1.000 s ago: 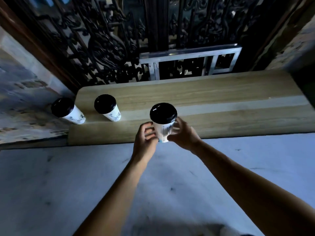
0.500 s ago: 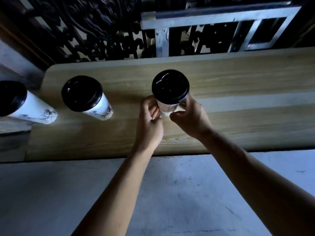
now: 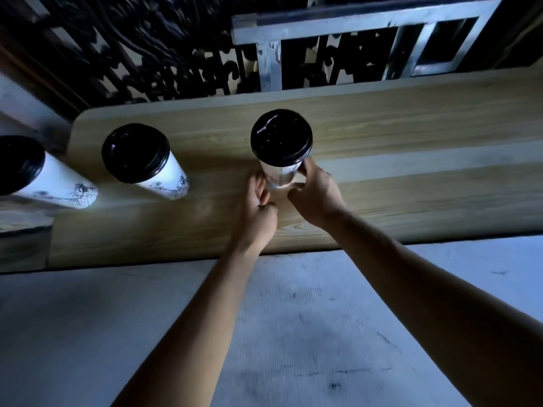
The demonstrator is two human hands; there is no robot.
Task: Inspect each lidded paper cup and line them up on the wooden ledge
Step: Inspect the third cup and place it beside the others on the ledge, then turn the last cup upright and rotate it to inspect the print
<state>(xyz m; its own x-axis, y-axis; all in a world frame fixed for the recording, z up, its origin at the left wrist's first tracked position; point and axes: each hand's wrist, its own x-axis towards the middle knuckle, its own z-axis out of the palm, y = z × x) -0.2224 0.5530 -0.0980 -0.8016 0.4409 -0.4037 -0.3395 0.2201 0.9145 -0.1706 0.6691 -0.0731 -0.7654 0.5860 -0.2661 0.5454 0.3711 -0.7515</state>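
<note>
Three white paper cups with black lids and dark ink prints are in view. One cup [image 3: 44,186] stands at the far left, by the rounded left end of the wooden ledge [image 3: 411,148]. A second cup [image 3: 160,179] stands on the ledge to its right. The third cup [image 3: 280,142] is upright over the middle of the ledge, its base low against the wood. My left hand [image 3: 255,214] has curled fingers pressed to its lower left side. My right hand [image 3: 316,198] wraps its lower right side. The hands hide the cup's base.
Behind the ledge runs a dark ornate iron grille [image 3: 147,54] with a silver metal frame [image 3: 352,22]. Pale grey stone floor [image 3: 293,333] lies in front of the ledge. A rough stone wall [image 3: 17,107] borders the left end.
Both hands carried the third cup forward from the ledge's front edge to over its middle and lowered it toward the wood. The view has moved closer to the ledge. The other two cups stayed put.
</note>
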